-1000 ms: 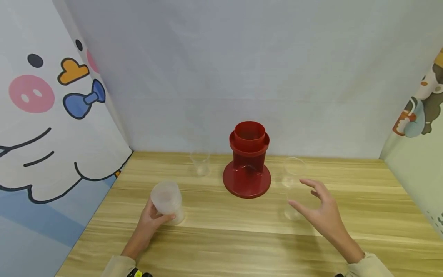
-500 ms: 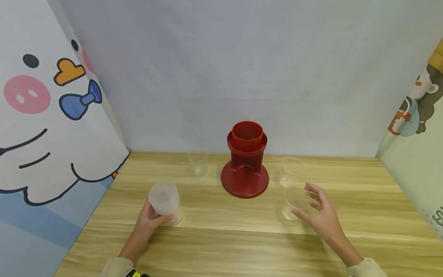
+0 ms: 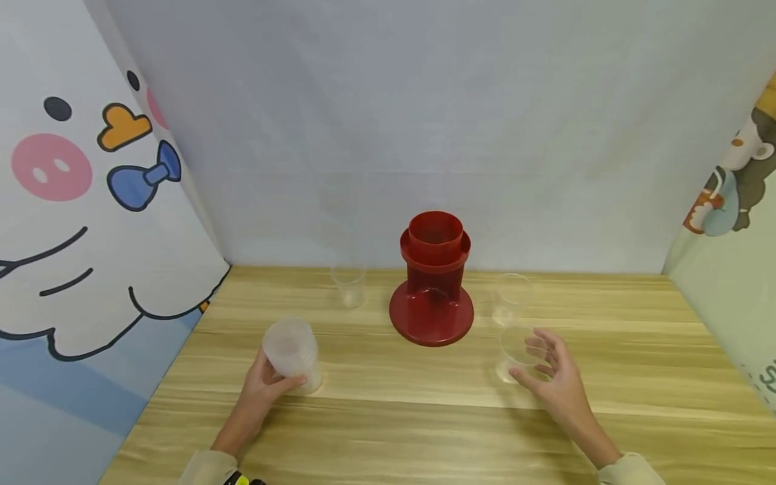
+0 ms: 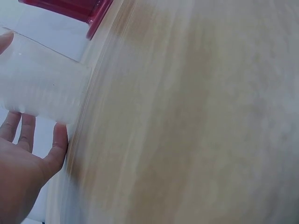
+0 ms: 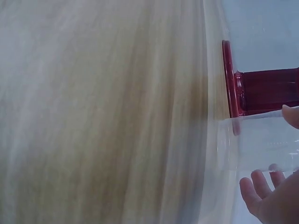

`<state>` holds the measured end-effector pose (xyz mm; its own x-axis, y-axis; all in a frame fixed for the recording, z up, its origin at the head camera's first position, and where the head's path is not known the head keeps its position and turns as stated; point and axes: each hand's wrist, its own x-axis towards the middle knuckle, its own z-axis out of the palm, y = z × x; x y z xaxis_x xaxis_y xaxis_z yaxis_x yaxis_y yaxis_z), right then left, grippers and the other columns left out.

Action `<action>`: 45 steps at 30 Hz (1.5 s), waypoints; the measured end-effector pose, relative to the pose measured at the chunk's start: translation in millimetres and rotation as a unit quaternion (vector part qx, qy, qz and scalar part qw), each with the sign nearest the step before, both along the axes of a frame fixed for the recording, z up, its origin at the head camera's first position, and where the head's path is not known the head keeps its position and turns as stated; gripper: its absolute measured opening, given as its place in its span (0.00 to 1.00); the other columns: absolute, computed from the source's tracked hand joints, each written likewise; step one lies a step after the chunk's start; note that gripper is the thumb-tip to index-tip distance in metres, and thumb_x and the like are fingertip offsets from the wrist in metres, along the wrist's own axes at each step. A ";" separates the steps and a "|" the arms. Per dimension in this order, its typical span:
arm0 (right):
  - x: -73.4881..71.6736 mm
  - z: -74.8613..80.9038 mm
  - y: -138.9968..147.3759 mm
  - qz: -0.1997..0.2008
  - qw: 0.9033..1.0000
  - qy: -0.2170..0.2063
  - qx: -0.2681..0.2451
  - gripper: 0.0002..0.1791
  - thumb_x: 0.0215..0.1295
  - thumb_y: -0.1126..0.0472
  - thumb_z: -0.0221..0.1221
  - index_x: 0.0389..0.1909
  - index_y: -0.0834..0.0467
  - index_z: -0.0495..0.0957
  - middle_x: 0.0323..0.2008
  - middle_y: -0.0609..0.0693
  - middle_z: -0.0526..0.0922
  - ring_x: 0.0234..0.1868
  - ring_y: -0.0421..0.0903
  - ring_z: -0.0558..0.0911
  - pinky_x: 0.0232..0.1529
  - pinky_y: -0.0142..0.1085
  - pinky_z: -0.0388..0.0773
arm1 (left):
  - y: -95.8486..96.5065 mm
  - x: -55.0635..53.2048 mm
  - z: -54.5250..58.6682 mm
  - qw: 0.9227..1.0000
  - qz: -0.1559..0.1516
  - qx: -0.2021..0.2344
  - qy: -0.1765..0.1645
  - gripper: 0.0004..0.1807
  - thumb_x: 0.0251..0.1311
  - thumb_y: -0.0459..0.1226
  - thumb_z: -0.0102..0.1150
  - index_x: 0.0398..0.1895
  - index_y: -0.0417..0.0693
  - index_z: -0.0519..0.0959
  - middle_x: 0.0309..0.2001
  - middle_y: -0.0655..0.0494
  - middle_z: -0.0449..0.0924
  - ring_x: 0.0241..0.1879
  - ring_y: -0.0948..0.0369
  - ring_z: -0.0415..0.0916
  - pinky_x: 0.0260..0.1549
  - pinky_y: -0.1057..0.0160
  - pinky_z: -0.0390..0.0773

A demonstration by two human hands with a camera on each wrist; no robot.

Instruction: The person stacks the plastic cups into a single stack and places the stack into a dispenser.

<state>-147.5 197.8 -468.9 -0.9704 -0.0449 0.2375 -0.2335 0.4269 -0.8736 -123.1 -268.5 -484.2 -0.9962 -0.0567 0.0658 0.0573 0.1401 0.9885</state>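
Note:
My left hand (image 3: 261,391) holds a stack of nested, cloudy plastic cups (image 3: 292,350) at the left of the table, thumb on the near side. In the left wrist view, the stack (image 4: 39,77) stands on the tabletop with the thumb (image 4: 5,41) and fingers on opposite sides. At the right, my right hand (image 3: 562,385) is round a clear plastic cup (image 3: 514,357) that stands upright. The right wrist view shows the thumb against one side of this cup (image 5: 261,142) and the fingertips along the other; part of the hand is cut off.
A red stand (image 3: 432,316) with a round base and a ringed tube top is at the table's centre back. One clear cup (image 3: 349,286) stands left of it and another (image 3: 511,300) right of it. A pale curtain (image 3: 364,135) hangs behind the wooden table (image 3: 388,431).
My right hand has moved in round the near right cup, thumb and fingers closing on its sides. The left hand and its stack stay in place. The view has shifted slightly.

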 end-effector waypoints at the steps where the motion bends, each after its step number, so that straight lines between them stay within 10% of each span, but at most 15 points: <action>1: 0.0 -0.2 -0.3 -0.001 1.000 0.002 0.000 0.41 0.54 0.64 0.68 0.65 0.66 0.56 0.56 0.63 0.71 0.55 0.59 0.71 0.47 0.27 0.70 | 0.1 0.1 0.0 1.000 0.000 0.000 -0.001 0.47 0.49 0.28 0.68 0.71 0.53 0.53 0.59 0.56 0.65 0.56 0.65 0.67 0.48 0.67 0.71; 45: 4.2 41.8 -21.4 0.055 0.997 0.024 -0.051 0.38 0.53 0.66 0.68 0.64 0.56 0.61 0.54 0.52 0.74 0.53 0.46 0.75 0.45 0.27 0.73 | -0.9 -1.5 -2.5 1.000 -0.009 0.001 -0.012 0.48 0.51 0.29 0.67 0.72 0.57 0.51 0.62 0.52 0.62 0.58 0.62 0.65 0.49 0.68 0.70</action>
